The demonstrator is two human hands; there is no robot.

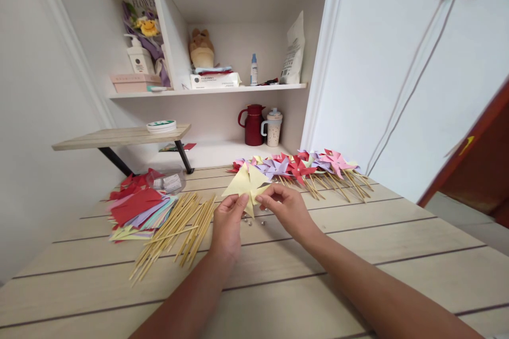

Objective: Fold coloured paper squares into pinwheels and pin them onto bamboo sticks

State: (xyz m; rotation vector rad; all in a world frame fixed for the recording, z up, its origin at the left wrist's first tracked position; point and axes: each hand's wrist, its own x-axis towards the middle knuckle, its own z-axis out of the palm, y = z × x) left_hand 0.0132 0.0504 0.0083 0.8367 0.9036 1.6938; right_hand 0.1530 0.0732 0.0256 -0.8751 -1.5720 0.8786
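Observation:
A pale yellow paper pinwheel (pixel 247 184), partly folded, is held up above the table between both hands. My left hand (pixel 229 222) pinches its lower left part between thumb and fingers. On the other side, my right hand (pixel 289 212) is closed on a right-hand flap near the centre. Small shiny beads or pins (pixel 249 223) lie on the table just beneath the paper. To the left of my left hand rest many thin wooden sticks (pixel 170 235). Beyond them is a pile of cut paper sheets (pixel 137 209) in red, purple, green and yellow.
Finished pinwheels (pixel 300 167) on sticks lie in a heap at the back right. A clear plastic box (pixel 172 182) stands behind the paper pile, near a small raised shelf (pixel 123 136). A red jug (pixel 253 126) and a lidded cup (pixel 273 128) stand in the cabinet.

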